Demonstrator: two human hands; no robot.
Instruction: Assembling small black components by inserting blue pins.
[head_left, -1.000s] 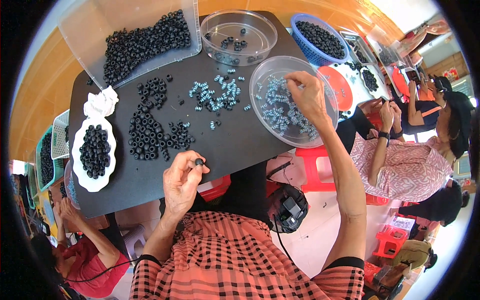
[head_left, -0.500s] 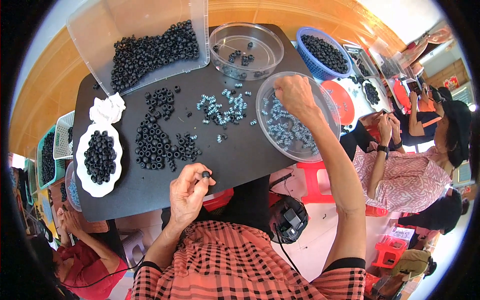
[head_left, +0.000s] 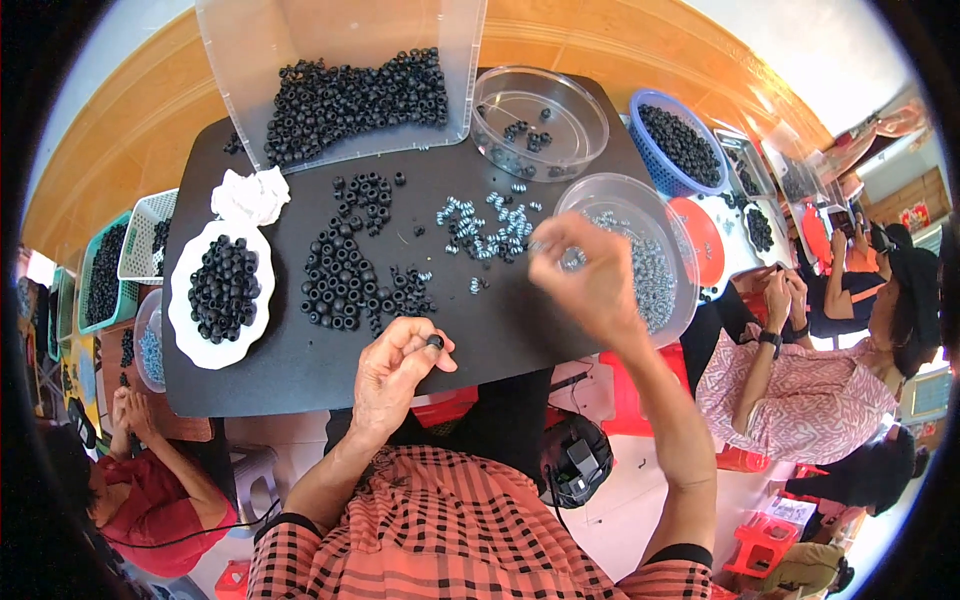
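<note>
Head view: we see the dark counter [head_left: 265, 388] reach behind both hands, while the upper picture edge cuts off the top of the clear plastic bin [head_left: 330, 30] of black beads. The right hand [head_left: 585, 275] hides part of the left rim of the round clear tub [head_left: 622, 190]; motion smears its fingers, and we cannot tell whether they are closed on anything. The left fingers cover part of the single bead [head_left: 434, 341], so its hole is hard to make out.

The hands are well apart. The left hand [head_left: 395, 375] is clamped on that bead between thumb and fingers, just off the near edge of the loose black bead heap [head_left: 335, 280]. The right hand hovers at the tub's left side, and we find the scattered blue-and-white striped pieces [head_left: 490, 230] just to the left of its fingertips.

The counter's near edge passes beneath the left hand. We see bare surface between that hand and the tub, and more of it along the near edge, left toward the scalloped white dish [head_left: 210, 352]. The tub's near rim overhangs the counter's right side, above a red plastic stool [head_left: 628, 400].
</note>
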